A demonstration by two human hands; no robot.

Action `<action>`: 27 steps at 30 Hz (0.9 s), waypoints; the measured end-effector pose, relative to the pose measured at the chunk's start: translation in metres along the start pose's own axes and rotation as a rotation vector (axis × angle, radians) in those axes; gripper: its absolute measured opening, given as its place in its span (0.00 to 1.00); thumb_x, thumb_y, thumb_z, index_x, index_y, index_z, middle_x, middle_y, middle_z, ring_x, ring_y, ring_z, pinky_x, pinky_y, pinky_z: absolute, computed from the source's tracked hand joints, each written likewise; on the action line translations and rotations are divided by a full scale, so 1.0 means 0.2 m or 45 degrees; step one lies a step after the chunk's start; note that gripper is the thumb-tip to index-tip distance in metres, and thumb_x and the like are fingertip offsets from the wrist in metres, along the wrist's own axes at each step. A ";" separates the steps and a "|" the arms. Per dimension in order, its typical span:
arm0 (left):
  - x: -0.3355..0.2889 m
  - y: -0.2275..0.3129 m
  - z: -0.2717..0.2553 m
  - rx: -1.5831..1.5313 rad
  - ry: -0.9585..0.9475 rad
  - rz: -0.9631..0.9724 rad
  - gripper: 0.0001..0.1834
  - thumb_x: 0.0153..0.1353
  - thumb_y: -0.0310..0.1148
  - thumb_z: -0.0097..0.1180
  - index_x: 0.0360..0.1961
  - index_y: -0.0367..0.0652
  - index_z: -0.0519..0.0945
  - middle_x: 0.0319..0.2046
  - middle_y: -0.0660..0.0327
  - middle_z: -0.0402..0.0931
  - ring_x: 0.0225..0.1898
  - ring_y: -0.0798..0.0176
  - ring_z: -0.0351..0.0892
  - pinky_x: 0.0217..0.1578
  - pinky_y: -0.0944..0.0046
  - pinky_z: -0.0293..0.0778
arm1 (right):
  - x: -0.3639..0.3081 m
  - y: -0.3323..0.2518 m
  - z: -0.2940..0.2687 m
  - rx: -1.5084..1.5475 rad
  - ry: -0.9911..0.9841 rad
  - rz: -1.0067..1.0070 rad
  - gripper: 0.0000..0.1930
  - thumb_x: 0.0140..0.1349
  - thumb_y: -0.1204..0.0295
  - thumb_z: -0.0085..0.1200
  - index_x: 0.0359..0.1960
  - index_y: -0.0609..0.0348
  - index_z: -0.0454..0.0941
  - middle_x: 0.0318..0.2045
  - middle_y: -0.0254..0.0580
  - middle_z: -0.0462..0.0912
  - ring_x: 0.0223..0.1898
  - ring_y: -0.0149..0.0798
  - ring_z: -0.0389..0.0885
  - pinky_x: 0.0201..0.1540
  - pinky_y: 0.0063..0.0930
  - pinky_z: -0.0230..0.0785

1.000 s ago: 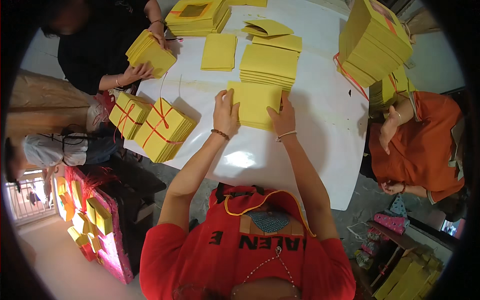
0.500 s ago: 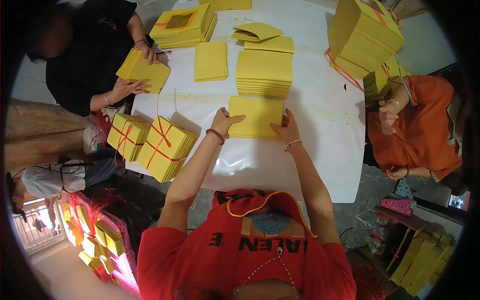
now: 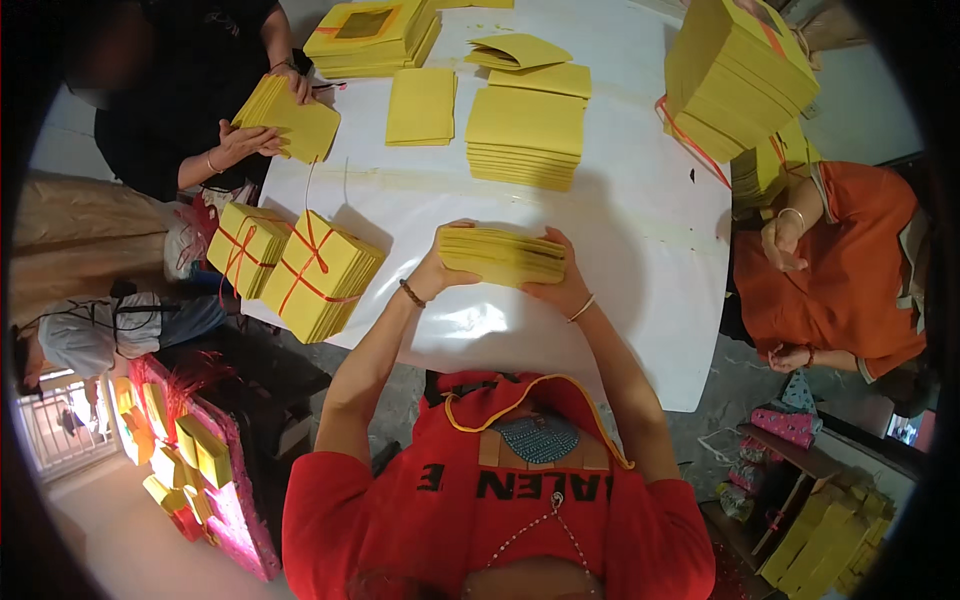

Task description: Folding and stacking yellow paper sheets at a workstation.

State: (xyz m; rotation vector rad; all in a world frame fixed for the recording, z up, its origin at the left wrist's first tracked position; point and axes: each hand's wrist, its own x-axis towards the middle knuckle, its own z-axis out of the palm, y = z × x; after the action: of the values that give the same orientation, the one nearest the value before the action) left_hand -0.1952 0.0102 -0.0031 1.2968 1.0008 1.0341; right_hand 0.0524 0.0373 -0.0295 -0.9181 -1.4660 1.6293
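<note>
Between my two hands is a stack of yellow paper (image 3: 502,256), tilted so its layered edges face up. My left hand (image 3: 447,266) grips its left end, and my right hand (image 3: 562,280) grips the right end. Just beyond it on the white-covered table (image 3: 640,300) lies a larger pile of folded yellow paper (image 3: 524,135). A smaller flat yellow stack (image 3: 421,107) rests to the left of that pile. Nearer my left forearm stand two yellow paper bundles tied with red string, one larger (image 3: 322,275) and one smaller (image 3: 248,248).
At the left, a person in black (image 3: 180,90) holds a yellow paper stack (image 3: 290,118). A person in orange (image 3: 850,265) is at the right edge. A tall yellow stack (image 3: 735,80) stands far right, beside a red string (image 3: 692,140). Another stack (image 3: 370,40) sits far left.
The yellow paper stack has been lifted off the table and tipped up on edge between my hands, slightly nearer me. The view has shifted a little.
</note>
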 end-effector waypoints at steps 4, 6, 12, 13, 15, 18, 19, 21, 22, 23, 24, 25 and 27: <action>0.01 0.02 0.01 -0.046 -0.025 -0.056 0.47 0.38 0.21 0.69 0.58 0.42 0.53 0.55 0.61 0.59 0.59 0.64 0.56 0.59 0.63 0.56 | 0.01 0.03 0.02 -0.125 0.120 -0.165 0.53 0.32 0.72 0.72 0.61 0.56 0.48 0.55 0.46 0.59 0.60 0.41 0.55 0.61 0.37 0.54; 0.01 0.02 0.00 -0.019 -0.076 -0.212 0.48 0.38 0.22 0.69 0.58 0.42 0.51 0.55 0.60 0.59 0.59 0.64 0.56 0.59 0.63 0.56 | 0.03 0.00 0.03 -0.194 0.148 -0.203 0.55 0.31 0.68 0.73 0.62 0.56 0.48 0.58 0.48 0.56 0.63 0.45 0.49 0.63 0.38 0.49; 0.02 -0.04 0.01 -0.051 0.137 0.034 0.34 0.42 0.21 0.66 0.51 0.38 0.63 0.52 0.57 0.65 0.54 0.65 0.65 0.52 0.64 0.66 | 0.05 -0.02 -0.04 -0.874 0.169 -0.422 0.44 0.34 0.66 0.72 0.56 0.58 0.60 0.55 0.52 0.63 0.63 0.53 0.51 0.64 0.40 0.48; 0.03 -0.03 0.01 -0.099 0.143 -0.096 0.32 0.44 0.22 0.66 0.50 0.38 0.64 0.49 0.57 0.67 0.51 0.65 0.67 0.51 0.64 0.67 | 0.03 -0.03 -0.03 -0.874 0.178 -0.417 0.44 0.34 0.66 0.72 0.56 0.58 0.60 0.55 0.52 0.63 0.63 0.53 0.51 0.64 0.40 0.48; 0.05 0.08 0.03 -0.145 0.140 -0.223 0.30 0.45 0.23 0.65 0.50 0.37 0.65 0.47 0.57 0.70 0.49 0.64 0.69 0.50 0.65 0.68 | 0.02 -0.08 -0.01 -0.220 0.243 0.178 0.35 0.40 0.68 0.69 0.52 0.60 0.64 0.49 0.48 0.71 0.59 0.47 0.61 0.59 0.39 0.57; 0.09 0.19 0.09 -0.113 0.207 -0.151 0.28 0.49 0.32 0.63 0.48 0.33 0.66 0.43 0.55 0.73 0.45 0.65 0.73 0.45 0.67 0.70 | 0.02 -0.12 -0.03 0.305 0.171 0.187 0.30 0.47 0.71 0.64 0.52 0.60 0.64 0.47 0.43 0.73 0.52 0.40 0.70 0.53 0.32 0.66; 0.11 0.20 0.10 -0.111 0.202 -0.147 0.28 0.49 0.32 0.63 0.48 0.33 0.66 0.43 0.55 0.73 0.45 0.65 0.73 0.45 0.67 0.70 | 0.01 -0.12 -0.01 0.304 0.174 0.183 0.30 0.47 0.71 0.64 0.52 0.60 0.64 0.47 0.43 0.73 0.52 0.40 0.70 0.53 0.32 0.66; 0.13 0.21 0.10 -0.095 0.273 -0.389 0.28 0.49 0.33 0.63 0.47 0.30 0.67 0.40 0.55 0.75 0.41 0.64 0.75 0.42 0.68 0.71 | 0.00 -0.15 0.05 0.513 0.291 0.163 0.27 0.50 0.75 0.60 0.53 0.61 0.64 0.46 0.40 0.74 0.47 0.34 0.73 0.47 0.26 0.70; 0.14 0.14 0.09 -0.101 0.306 -0.433 0.27 0.49 0.35 0.64 0.46 0.29 0.68 0.37 0.54 0.76 0.37 0.64 0.77 0.39 0.67 0.73 | 0.00 -0.15 0.06 0.513 0.289 0.161 0.27 0.50 0.75 0.60 0.53 0.61 0.64 0.46 0.40 0.74 0.47 0.34 0.73 0.47 0.26 0.70; 0.16 0.14 0.09 -0.101 0.303 -0.429 0.27 0.49 0.35 0.64 0.46 0.29 0.68 0.37 0.54 0.76 0.37 0.64 0.77 0.39 0.67 0.73 | 0.00 -0.15 0.06 0.555 0.319 0.301 0.26 0.50 0.76 0.60 0.52 0.61 0.64 0.46 0.40 0.74 0.46 0.34 0.74 0.47 0.27 0.70; 0.17 0.12 0.10 -0.149 0.292 -0.482 0.27 0.49 0.35 0.64 0.45 0.29 0.69 0.37 0.53 0.76 0.37 0.63 0.77 0.38 0.67 0.73 | 0.01 -0.15 0.06 0.598 0.348 0.443 0.26 0.50 0.76 0.60 0.51 0.61 0.65 0.45 0.41 0.74 0.45 0.35 0.75 0.46 0.28 0.71; 0.18 0.12 0.11 -0.197 0.282 -0.534 0.27 0.49 0.36 0.64 0.45 0.28 0.69 0.38 0.53 0.76 0.37 0.63 0.77 0.38 0.67 0.73 | 0.02 -0.15 0.04 0.596 0.348 0.439 0.26 0.50 0.76 0.60 0.51 0.61 0.65 0.45 0.41 0.74 0.45 0.35 0.75 0.46 0.28 0.71; 0.20 0.09 0.09 -0.169 0.278 -0.584 0.28 0.48 0.36 0.64 0.45 0.28 0.69 0.37 0.52 0.77 0.37 0.63 0.78 0.38 0.67 0.73 | 0.03 -0.14 0.03 0.732 0.314 0.563 0.25 0.50 0.76 0.61 0.50 0.62 0.66 0.44 0.41 0.75 0.43 0.36 0.76 0.43 0.30 0.72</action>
State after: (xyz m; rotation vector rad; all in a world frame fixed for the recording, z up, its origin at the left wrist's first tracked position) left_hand -0.1686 0.0451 0.0146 0.8026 1.2985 0.8768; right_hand 0.0455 0.0420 -0.0008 -1.0932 -0.5881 2.0131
